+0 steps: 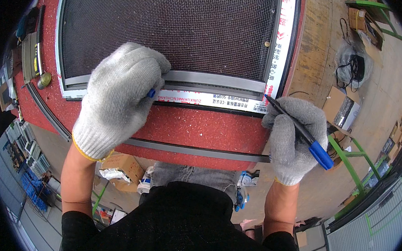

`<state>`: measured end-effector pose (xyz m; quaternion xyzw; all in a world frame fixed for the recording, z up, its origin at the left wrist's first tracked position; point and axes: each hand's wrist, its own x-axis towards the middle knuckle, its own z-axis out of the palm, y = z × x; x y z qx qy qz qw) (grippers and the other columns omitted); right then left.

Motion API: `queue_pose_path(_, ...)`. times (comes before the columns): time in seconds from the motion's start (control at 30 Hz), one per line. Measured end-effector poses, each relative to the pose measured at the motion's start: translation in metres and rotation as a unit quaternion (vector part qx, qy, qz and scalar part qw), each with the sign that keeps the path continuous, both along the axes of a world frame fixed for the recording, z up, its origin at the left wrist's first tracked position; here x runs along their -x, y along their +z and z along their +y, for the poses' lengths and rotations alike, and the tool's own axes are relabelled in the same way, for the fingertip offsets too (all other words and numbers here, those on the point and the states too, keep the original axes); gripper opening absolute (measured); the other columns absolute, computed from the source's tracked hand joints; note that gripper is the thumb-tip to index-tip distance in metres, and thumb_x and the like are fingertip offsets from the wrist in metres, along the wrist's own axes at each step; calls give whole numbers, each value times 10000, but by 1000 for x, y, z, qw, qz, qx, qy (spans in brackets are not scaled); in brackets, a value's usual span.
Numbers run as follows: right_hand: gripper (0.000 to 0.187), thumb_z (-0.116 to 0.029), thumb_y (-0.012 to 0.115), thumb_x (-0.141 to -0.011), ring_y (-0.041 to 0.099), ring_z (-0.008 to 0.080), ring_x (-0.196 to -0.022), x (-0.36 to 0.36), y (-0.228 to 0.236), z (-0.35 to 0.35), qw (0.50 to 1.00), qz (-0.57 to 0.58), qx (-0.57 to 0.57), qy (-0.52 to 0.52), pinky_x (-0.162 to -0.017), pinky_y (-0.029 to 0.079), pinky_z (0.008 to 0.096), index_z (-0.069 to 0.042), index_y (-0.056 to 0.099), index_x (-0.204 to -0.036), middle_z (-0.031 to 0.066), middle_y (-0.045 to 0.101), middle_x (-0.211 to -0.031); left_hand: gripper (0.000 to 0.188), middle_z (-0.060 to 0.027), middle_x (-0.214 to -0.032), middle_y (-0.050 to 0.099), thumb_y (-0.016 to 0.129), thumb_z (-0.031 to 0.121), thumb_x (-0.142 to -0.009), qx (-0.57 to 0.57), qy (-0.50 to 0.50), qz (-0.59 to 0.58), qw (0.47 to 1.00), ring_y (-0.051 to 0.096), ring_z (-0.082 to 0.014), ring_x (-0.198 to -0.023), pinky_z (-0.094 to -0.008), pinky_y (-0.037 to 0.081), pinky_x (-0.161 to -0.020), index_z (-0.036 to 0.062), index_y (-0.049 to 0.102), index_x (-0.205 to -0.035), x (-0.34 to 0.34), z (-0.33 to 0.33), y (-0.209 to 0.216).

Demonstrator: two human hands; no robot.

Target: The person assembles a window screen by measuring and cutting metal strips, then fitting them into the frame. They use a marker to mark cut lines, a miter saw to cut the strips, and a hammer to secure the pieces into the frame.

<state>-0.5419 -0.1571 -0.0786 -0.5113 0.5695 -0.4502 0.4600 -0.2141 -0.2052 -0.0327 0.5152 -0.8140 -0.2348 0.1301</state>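
Note:
My left hand, in a white knit glove, is closed and presses near the left part of a grey metal strip. A small blue piece, perhaps a pen cap, pokes out from its fingers. My right hand, in a grey-white glove, is shut on a black marker pen with a blue back end. The pen's tip is at the strip's right end. That strip lies across the lower edge of a framed mesh screen, whose border carries white printed film. My left fingertips are partly hidden.
The screen lies on a red-topped table. Another long grey strip runs along the near edge. A yellow-handled hammer and bent strips are at the left. Cardboard boxes and a green metal frame stand at the right.

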Motion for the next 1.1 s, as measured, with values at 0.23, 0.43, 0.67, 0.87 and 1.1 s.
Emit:
queue_pose_path(0.23, 236, 44, 765, -1032, 827, 213, -879, 2, -1, 2, 999, -29, 10, 11, -803, 687, 362, 49, 748, -1267, 167, 830, -1043, 186, -158, -1096, 794, 827, -88, -886, -7, -1, 8, 1000, 773, -350, -1004, -464, 633, -898, 3, 756, -1030, 0, -1, 1)
queue_pose_path(0.43, 185, 19, 673, -1093, 809, 223, -890, 0, 20, 18, 993, -104, -50, -29, -823, 687, 390, 49, 705, -1273, 189, 819, -1038, 218, -140, -1123, 787, 851, -75, -846, -14, 4, 22, 1000, 763, -340, -1046, -462, 634, -944, 29, 736, -998, -2, 2, -1)
queue_pose_path(0.67, 206, -68, 710, -1132, 813, 252, -892, -34, 91, 31, 973, -204, -91, -53, -822, 696, 402, 54, 679, -1295, 210, 825, -1057, 268, -121, -904, 675, 904, -33, -850, 113, 61, 118, 985, 684, -293, -816, -438, 556, -759, 36, 651, -903, 20, 21, 31)
queue_pose_path(0.87, 237, -59, 746, -1120, 827, 238, -933, -65, 132, 27, 967, -232, -81, 70, -853, 697, 398, 63, 691, -1316, 207, 846, -1078, 224, -145, -853, 608, 834, 15, -796, -8, 110, 219, 969, 620, -350, -754, -472, 507, -719, 30, 665, -943, 49, 52, 71)
queue_pose_path(1.1, 213, -31, 769, -1100, 830, 176, -953, -70, 153, 19, 984, -137, -35, 109, -872, 672, 350, 50, 751, -1296, 147, 860, -1099, 284, -172, -888, 635, 833, 30, -739, 11, 104, 182, 978, 648, -434, -820, -524, 534, -777, 33, 685, -982, 41, 58, 91)
